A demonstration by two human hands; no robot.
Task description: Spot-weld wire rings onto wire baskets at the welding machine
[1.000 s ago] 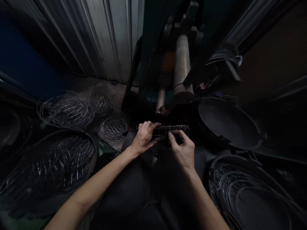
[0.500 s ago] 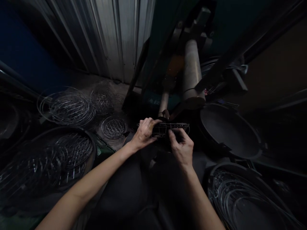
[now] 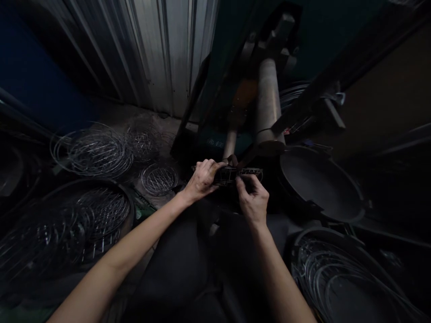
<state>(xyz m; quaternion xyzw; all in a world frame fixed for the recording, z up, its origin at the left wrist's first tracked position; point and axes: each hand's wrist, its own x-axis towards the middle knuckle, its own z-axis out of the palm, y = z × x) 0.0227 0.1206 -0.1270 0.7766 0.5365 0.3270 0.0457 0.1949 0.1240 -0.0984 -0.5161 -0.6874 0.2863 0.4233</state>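
A round wire frame (image 3: 226,176) is held nearly edge-on beneath the lower metal rod (image 3: 230,142) of the machine. My left hand (image 3: 202,178) is closed around its left side, thumb on top. At its near right side, my right hand (image 3: 253,195) is closed, thumb and forefinger pinched together at the wire. Whether a separate small piece sits in that pinch is too dark to tell. Above and to the right is the thick machine cylinder (image 3: 268,98).
Wire grids (image 3: 104,211) fill a round tub at the left, and more wire rings (image 3: 94,150) lie on the floor behind it. To the right stand a round dark pan (image 3: 321,184) and a tub of wire hoops (image 3: 336,273). A corrugated metal wall (image 3: 175,54) rises behind.
Both hands have moved slightly up and toward the machine rod with the wire frame. The right hand's pinch has shifted a little up and left, and the view has moved slightly.
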